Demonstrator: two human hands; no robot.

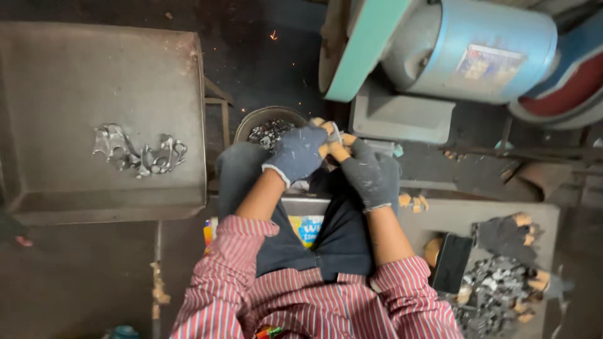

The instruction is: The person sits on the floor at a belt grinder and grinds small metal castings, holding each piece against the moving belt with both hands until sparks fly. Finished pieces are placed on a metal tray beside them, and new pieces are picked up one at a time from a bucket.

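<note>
Near the centre of the frame, the person's two gloved hands meet just above the lap. The left hand (300, 152), in a dark knitted glove with tan fingertips, is closed around a small metal piece (333, 132), of which only a thin pale sliver shows between the fingers. The right hand (369, 171), in a matching glove, presses in from the right, its tan fingertips touching the same piece, so both hands are curled tight on it. The exact shape of the piece is hidden by the gloves.

Just behind the left hand, a round metal bowl (251, 120) sits on the dark floor, holding a heap of small shiny metal parts (269, 132). Above the hands, in the upper right of the frame, stands a grinding machine: a pale blue motor housing (440, 44) with a green guard (358, 56) on its left side. A few orange sparks (274, 36) glow on the dark ground left of the guard.

At the left of the frame a large grey metal tray (63, 75) holds a small cluster of bent silvery castings (139, 152). In the lower right, a second tray (546, 216) carries a pile of small metal parts (499, 282), a spare pair of dark gloves (505, 233) and a black phone (451, 263) lying face down beside the pile.

The person wears a red and white striped shirt (314, 301) with the sleeves rolled up, and dark trousers (333, 238).
</note>
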